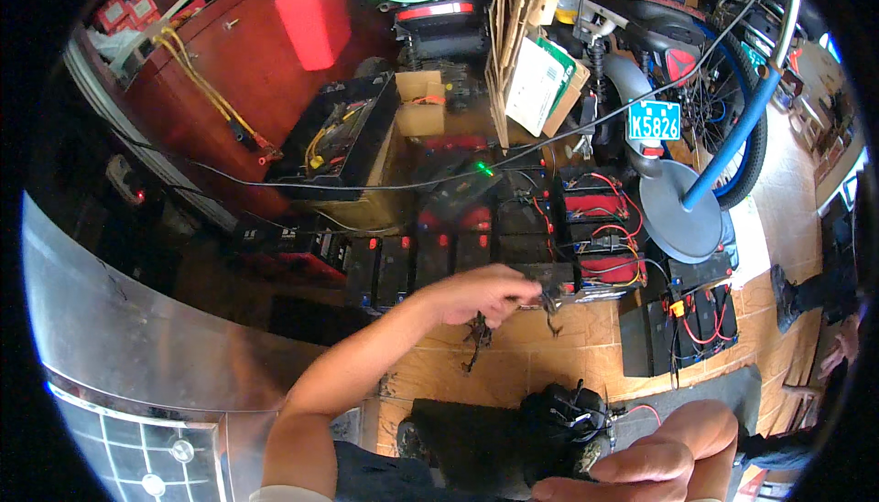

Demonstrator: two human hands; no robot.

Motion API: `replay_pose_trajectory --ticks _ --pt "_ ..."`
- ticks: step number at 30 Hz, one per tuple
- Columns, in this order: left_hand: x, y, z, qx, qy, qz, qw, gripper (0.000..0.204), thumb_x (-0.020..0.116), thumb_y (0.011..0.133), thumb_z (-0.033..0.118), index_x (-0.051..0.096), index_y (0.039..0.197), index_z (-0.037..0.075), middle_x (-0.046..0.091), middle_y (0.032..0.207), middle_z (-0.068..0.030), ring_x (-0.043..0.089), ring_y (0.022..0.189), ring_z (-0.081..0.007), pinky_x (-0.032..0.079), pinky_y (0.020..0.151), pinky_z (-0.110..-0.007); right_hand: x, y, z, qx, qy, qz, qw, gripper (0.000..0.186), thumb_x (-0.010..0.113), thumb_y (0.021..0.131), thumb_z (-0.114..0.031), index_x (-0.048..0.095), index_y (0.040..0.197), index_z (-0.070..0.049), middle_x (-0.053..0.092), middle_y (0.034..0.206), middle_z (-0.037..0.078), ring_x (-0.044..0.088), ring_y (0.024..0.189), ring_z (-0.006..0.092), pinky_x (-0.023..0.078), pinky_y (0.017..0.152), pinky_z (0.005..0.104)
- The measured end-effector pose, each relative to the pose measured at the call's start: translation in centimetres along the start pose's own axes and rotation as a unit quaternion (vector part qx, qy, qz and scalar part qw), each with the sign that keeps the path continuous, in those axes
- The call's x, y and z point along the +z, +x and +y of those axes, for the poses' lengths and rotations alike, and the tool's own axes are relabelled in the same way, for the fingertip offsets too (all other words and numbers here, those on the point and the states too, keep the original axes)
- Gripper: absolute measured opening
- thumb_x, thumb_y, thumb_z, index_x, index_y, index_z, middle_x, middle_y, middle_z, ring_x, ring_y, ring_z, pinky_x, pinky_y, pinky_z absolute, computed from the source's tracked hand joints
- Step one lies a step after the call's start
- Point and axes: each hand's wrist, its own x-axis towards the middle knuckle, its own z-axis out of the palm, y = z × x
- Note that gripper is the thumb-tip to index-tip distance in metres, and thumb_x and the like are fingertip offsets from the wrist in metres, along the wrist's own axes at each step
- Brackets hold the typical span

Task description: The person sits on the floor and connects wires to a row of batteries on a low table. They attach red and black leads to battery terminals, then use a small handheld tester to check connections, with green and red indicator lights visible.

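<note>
My left hand [485, 296] reaches across the middle, its fingers closed round a bunch of dark, tangled wire-like strands [476, 342] that hangs over the tiled floor. Behind that hand stands a row of black batteries [444, 269] with red terminal caps. Close to the lower edge, my right hand [655, 456] is raised with its fingers curled together; whatever they may hold is hidden. Just left of it lies a black bundle [563, 420] with several loose wires and connectors, on a dark mat [467, 429].
More batteries with red and yellow leads [700, 323] stand at the right, near a blue pole on a round grey base [682, 214]. Parked electric bikes [659, 35] fill the back. A long black cable [366, 184] crosses the view. At far right, a person's leg [806, 296] shows.
</note>
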Motion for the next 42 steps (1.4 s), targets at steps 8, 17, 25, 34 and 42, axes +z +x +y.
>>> replay_pose_trajectory --ticks 8,17,25,34,42 --pt "2.4 1.5 -2.4 0.075 0.225 -0.071 0.969 0.021 0.069 0.091 0.024 0.065 0.093 0.004 0.065 0.078 -0.0038 0.059 0.064 -0.0126 0.045 0.055 -0.028 0.9 -5.5 5.5 0.299 -0.037 -0.381 0.874 0.056 0.084 0.074 -0.029 0.064 0.121 -0.006 0.063 0.116 0.014 0.062 0.111 0.0341 0.051 0.097 0.047" --pt "2.6 0.5 -1.1 -0.014 0.242 -0.104 0.964 0.035 0.067 0.099 0.033 0.064 0.11 0.0 0.066 0.082 -0.0061 0.06 0.062 -0.0126 0.048 0.057 -0.028 3.4 -16.4 9.4 0.548 0.15 -0.339 0.75 0.083 0.078 0.082 -0.018 0.036 0.152 -0.004 0.066 0.118 0.03 0.064 0.115 0.0452 0.05 0.1 0.0488" --pt "-3.8 4.2 -1.9 0.011 0.424 0.033 0.905 0.049 0.074 0.092 0.051 0.071 0.094 0.003 0.072 0.092 -0.0072 0.067 0.088 -0.0165 0.055 0.076 -0.035 6.5 -25.3 8.6 0.532 0.098 -0.341 0.769 0.045 0.069 0.088 -0.014 0.06 0.131 -0.004 0.071 0.111 0.024 0.068 0.103 0.0428 0.056 0.088 0.0487" --pt "-20.2 10.4 0.4 0.028 0.608 0.473 0.637 0.102 0.086 0.07 0.041 0.038 0.151 0.002 0.05 0.145 -0.0219 0.046 0.135 -0.0419 0.043 0.11 -0.049 6.1 -30.7 7.5 0.421 0.005 -0.58 0.697 0.044 0.064 0.088 -0.018 0.062 0.132 -0.019 0.067 0.109 0.012 0.072 0.093 0.0367 0.06 0.074 0.0487" --pt "-21.7 11.6 0.9 -0.051 0.609 0.456 0.647 0.109 0.09 0.063 0.041 0.039 0.149 -0.002 0.051 0.143 -0.027 0.046 0.135 -0.0459 0.037 0.116 -0.048 4.2 -31.4 7.0 0.464 0.011 -0.584 0.666 0.047 0.07 0.088 -0.033 0.063 0.132 -0.019 0.069 0.11 0.014 0.073 0.092 0.0374 0.06 0.076 0.0503"
